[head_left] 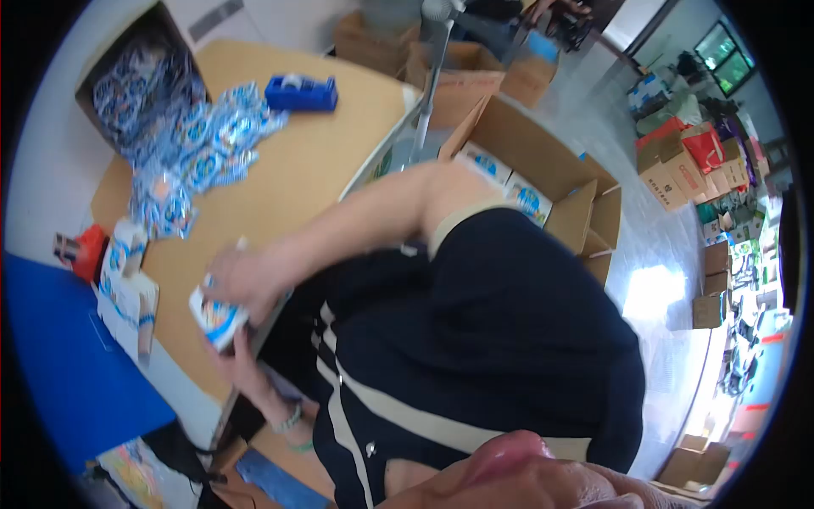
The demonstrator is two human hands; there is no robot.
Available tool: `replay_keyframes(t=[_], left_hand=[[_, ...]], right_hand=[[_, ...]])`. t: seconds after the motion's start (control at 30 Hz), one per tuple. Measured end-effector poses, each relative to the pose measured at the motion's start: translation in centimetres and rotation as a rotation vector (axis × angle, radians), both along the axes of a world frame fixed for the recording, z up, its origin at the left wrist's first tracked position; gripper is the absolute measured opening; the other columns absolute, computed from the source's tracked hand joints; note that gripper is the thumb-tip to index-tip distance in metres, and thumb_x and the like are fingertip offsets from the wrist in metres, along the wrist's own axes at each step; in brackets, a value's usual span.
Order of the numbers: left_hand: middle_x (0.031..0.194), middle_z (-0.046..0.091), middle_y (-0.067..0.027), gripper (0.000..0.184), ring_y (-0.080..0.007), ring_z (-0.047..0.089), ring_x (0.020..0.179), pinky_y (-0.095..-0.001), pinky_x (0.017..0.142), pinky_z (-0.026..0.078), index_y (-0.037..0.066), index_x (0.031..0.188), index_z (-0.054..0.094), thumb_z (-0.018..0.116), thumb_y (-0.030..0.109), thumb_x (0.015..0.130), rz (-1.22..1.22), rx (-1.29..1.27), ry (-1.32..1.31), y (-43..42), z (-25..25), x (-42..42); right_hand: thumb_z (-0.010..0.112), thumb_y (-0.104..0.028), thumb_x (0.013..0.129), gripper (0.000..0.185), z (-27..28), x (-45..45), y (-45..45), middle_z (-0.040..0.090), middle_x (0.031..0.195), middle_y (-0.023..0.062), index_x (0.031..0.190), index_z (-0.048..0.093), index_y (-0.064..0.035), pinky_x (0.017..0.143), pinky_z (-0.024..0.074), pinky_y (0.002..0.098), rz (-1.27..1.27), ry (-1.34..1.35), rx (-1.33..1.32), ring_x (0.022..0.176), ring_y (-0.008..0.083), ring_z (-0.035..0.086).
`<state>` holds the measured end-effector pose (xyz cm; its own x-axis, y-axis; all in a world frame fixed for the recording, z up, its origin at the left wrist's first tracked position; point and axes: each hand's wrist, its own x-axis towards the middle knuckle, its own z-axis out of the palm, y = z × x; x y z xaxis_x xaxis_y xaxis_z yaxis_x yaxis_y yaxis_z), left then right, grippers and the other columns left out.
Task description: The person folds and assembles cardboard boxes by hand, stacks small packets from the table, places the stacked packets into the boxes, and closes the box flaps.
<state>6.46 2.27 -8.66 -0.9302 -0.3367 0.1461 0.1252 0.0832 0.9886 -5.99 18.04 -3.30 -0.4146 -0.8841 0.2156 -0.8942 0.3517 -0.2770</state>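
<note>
Basically, white-blue packaging (pixel 119 297) leftmost, then loose sachets (pixel 191 153). Small box (pixel 220 319) over table (pixel 305 161), close to near edge, between both hands: left hand (pixel 237 363) gripping lower end, right hand (pixel 244 280) over upper end, blurred, grip can't be told. Long axis unclear, fingers covering. Right arm nearer large carton (pixel 551 140), partly hiding it.

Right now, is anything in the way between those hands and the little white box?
Nothing visible. The right hand and left hand are both at the box; the packets and tape dispenser lie farther off on the table.
</note>
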Motion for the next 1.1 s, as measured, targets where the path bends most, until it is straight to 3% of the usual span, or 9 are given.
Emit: replay_keyframes(t=[0.17, 0.27, 0.33, 0.5, 0.67, 0.8, 0.9, 1.07, 1.1], left_hand=[[0.143, 0.050, -0.0161, 0.060, -0.0248, 0.056, 0.122, -0.0361, 0.104, 0.046, -0.001, 0.145, 0.042, 0.066, -0.002, 0.090, -0.192, 0.147, 0.144, 7.8, 3.8, -0.1], [0.146, 0.048, -0.0179, 0.051, -0.0253, 0.056, 0.124, -0.0356, 0.106, 0.044, -0.002, 0.139, 0.050, 0.064, -0.004, 0.091, -0.370, -0.277, 0.257, 9.1, 4.6, -1.4], [0.145, 0.049, -0.0178, 0.048, -0.0250, 0.056, 0.124, -0.0352, 0.106, 0.044, -0.003, 0.137, 0.053, 0.064, -0.004, 0.091, -0.383, -0.222, 0.144, 8.7, 3.4, -2.0], [0.138, 0.056, -0.0159, 0.041, -0.0232, 0.055, 0.126, -0.0351, 0.106, 0.044, -0.002, 0.132, 0.059, 0.065, -0.001, 0.091, -0.390, -0.205, -0.123, 6.3, -1.3, -2.4], [0.135, 0.059, -0.0163, 0.035, -0.0237, 0.055, 0.125, -0.0352, 0.105, 0.043, -0.002, 0.126, 0.063, 0.065, 0.002, 0.091, -0.400, -0.551, -0.101, 6.5, -0.7, -2.0], [0.135, 0.058, -0.0169, 0.032, -0.0254, 0.054, 0.127, -0.0349, 0.107, 0.041, -0.002, 0.122, 0.066, 0.067, 0.002, 0.090, -0.368, -0.526, -0.147, 7.1, -0.3, -2.1], [0.137, 0.057, -0.0167, 0.032, -0.0262, 0.053, 0.128, -0.0352, 0.108, 0.040, -0.001, 0.121, 0.066, 0.067, 0.002, 0.089, -0.366, -0.611, -0.157, 8.0, 0.6, -1.8], [0.139, 0.055, -0.0194, 0.033, -0.0298, 0.052, 0.130, -0.0368, 0.107, 0.041, -0.001, 0.120, 0.067, 0.069, 0.002, 0.087, -0.380, -0.643, -0.141, 7.7, -0.3, -1.3], [0.139, 0.055, -0.0194, 0.033, -0.0298, 0.052, 0.130, -0.0368, 0.107, 0.041, -0.001, 0.120, 0.067, 0.069, 0.002, 0.087, -0.380, -0.643, -0.142, 7.6, -0.3, -1.3]], right_hand=[[0.073, -0.036, 0.066, 0.077, 8.5, 3.7, 15.0, 0.062, 0.108, 0.0215, 0.132, 0.054, -0.0016, 0.089, 0.0495, 0.0450, -0.379, -0.118, 0.149, 0.102, 0.0384, 0.061], [0.073, -0.033, 0.067, 0.079, 12.3, 7.7, 24.4, 0.060, 0.117, 0.0226, 0.137, 0.049, -0.0034, 0.097, 0.0457, 0.0446, -0.850, -0.047, 0.180, 0.111, 0.0374, 0.058], [0.070, -0.030, 0.074, 0.066, 17.2, 10.1, 27.3, 0.056, 0.131, 0.0206, 0.133, 0.051, -0.0047, 0.105, 0.0395, 0.0477, -1.280, -0.247, 0.300, 0.125, 0.0359, 0.050], [0.070, -0.033, 0.070, 0.068, 11.2, 11.4, 36.7, 0.057, 0.124, 0.0247, 0.129, 0.052, -0.0039, 0.098, 0.0451, 0.0456, -1.671, -0.070, 0.513, 0.118, 0.0376, 0.054], [0.072, -0.035, 0.068, 0.083, 0.8, 10.6, 41.6, 0.057, 0.122, 0.0219, 0.142, 0.045, -0.0074, 0.103, 0.0410, 0.0484, -1.543, 0.093, 0.674, 0.117, 0.0398, 0.053], [0.066, -0.033, 0.076, 0.075, -5.5, 9.7, 42.9, 0.051, 0.135, 0.0233, 0.145, 0.043, -0.0142, 0.109, 0.0354, 0.0497, -1.494, 0.091, 0.678, 0.128, 0.0414, 0.046], [0.061, -0.034, 0.084, 0.062, -12.1, 9.1, 47.9, 0.039, 0.148, 0.0249, 0.142, 0.047, -0.0147, 0.111, 0.0328, 0.0485, -1.358, -0.014, 0.155, 0.137, 0.0384, 0.039], [0.059, -0.039, 0.088, 0.061, -9.7, 8.5, 48.0, 0.044, 0.147, 0.0231, 0.141, 0.048, -0.0119, 0.110, 0.0355, 0.0490, -1.290, 0.026, 0.185, 0.136, 0.0352, 0.043], [0.059, -0.041, 0.090, 0.057, -8.4, 8.8, 47.7, 0.050, 0.140, 0.0229, 0.137, 0.051, -0.0103, 0.106, 0.0389, 0.0488, -1.472, -0.123, 0.192, 0.132, 0.0347, 0.047]])
